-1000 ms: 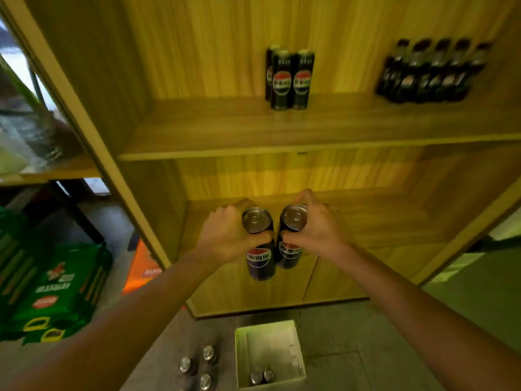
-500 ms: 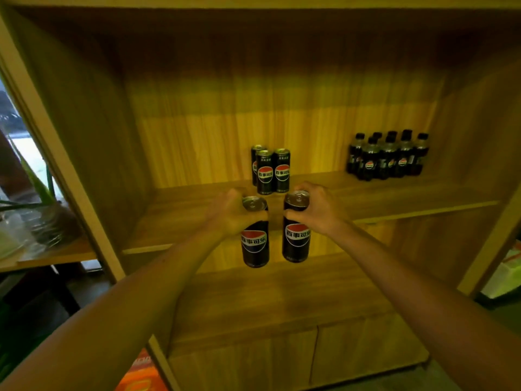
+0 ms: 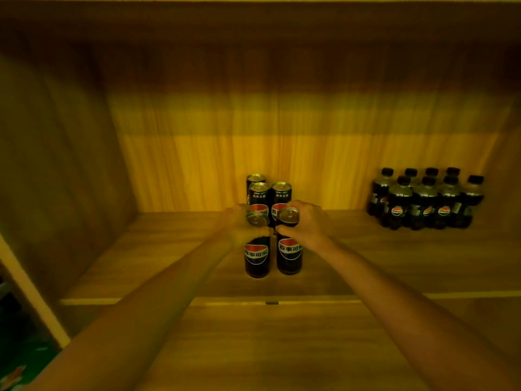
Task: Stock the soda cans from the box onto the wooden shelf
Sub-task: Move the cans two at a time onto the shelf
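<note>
Left hand gripped one can, right hand another, both just before the stocked cans on the shelf. Risk: pushing further could topple that row.

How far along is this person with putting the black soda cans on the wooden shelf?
Partly done. Three black soda cans already stand at the back of the wooden shelf, left of a cluster of dark plastic bottles. In hand: the left hand grips one black can and the right hand another, low over the shelf board. Left: releasing these two; the box is out of view, so any remainder is unknown.
</note>
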